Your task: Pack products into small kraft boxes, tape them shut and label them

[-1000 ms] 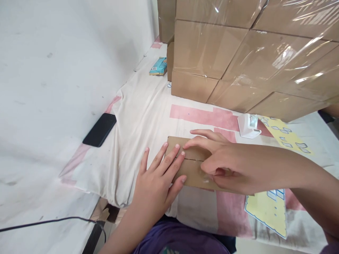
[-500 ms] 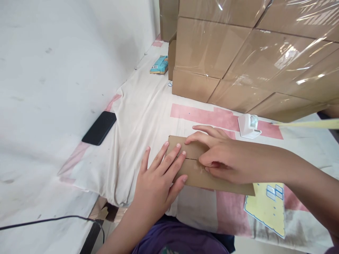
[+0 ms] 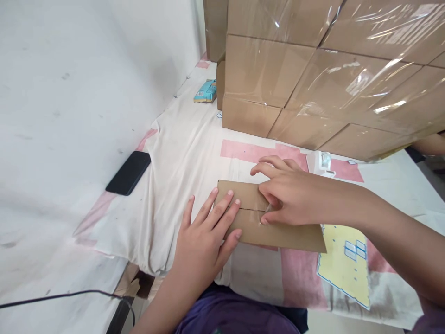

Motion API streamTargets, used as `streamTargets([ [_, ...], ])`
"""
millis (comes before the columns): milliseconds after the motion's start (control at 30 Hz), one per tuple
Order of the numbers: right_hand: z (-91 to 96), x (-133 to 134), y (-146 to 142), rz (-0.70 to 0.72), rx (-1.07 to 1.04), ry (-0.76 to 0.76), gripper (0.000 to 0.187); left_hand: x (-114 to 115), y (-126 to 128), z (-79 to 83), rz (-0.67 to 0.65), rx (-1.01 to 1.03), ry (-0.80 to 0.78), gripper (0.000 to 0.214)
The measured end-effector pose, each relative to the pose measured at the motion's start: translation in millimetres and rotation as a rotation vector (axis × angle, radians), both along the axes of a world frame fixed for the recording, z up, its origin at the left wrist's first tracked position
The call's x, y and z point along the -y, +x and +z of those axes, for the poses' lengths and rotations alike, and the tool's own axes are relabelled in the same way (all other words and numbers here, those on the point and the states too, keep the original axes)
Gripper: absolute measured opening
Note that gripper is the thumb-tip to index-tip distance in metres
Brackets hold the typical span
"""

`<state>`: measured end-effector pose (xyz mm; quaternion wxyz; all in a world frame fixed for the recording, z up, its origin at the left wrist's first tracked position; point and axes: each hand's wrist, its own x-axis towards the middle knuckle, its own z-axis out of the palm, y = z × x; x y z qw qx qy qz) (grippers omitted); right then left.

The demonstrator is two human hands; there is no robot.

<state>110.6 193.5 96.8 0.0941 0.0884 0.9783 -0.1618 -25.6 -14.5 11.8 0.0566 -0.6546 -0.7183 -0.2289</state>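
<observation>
A flat brown cardboard box (image 3: 288, 239) lies in front of me, with a seam running across its top. My left hand (image 3: 206, 232) rests on its left end, fingers spread, holding nothing. Over the middle of the box is my right hand (image 3: 283, 192), its thumb and index finger apart and touching the cardboard on either side of the seam. A small shiny piece of clear tape (image 3: 261, 214) shows at the seam beside the thumb. The right hand hides part of the box's far side.
Behind stands a stack of film-wrapped cardboard boxes (image 3: 271, 69). A white tape dispenser (image 3: 316, 162) is beyond my right hand. A yellow sticker sheet (image 3: 342, 273) lies at right, a black phone (image 3: 128, 173) at left, and a blue packet (image 3: 206, 91) near the wall.
My right thumb and index finger have spread apart, and the hand has shifted slightly up on the box. The left hand stays on the box. A yellow strip at far right has moved away.
</observation>
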Motion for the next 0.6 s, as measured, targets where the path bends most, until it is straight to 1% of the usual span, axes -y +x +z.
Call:
streamTargets([
  [100,-0.6,-4.0,-5.6,0.004,-0.037,0.028,0.05,0.5,0.9,-0.1,0.005,-0.003,0.008,0.043],
  [167,-1.4,-9.3,-10.7,0.024,-0.041,0.016,0.056,0.9,1.3,-0.3,0.007,-0.004,0.015,0.043],
  [233,-3.1,-15.7,-14.8,0.043,-0.032,-0.056,0.059,1.0,1.4,-0.6,0.01,-0.005,0.022,0.043],
  [333,-6.4,-24.8,-16.2,0.027,-0.003,-0.213,0.055,0.5,1.6,-1.4,0.012,-0.006,0.031,0.043],
  [400,-8.8,-29.8,-13.9,-0.043,0.052,-0.272,0.049,0.0,1.8,-2.2,0.014,-0.006,0.033,0.042],
  [467,-11.7,-34.5,-10.0,-0.162,0.113,-0.283,0.045,-0.5,1.9,-3.0,0.019,-0.006,0.032,0.042],
  [533,-15.7,-38.1,-5.3,-0.29,0.166,-0.297,0.049,-0.6,1.6,-3.5,0.024,-0.005,0.033,0.042],
  [600,-20.9,-38.9,0.1,-0.382,0.178,-0.338,0.053,-0.4,1.5,-3.2,0.027,-0.007,0.036,0.042],
])
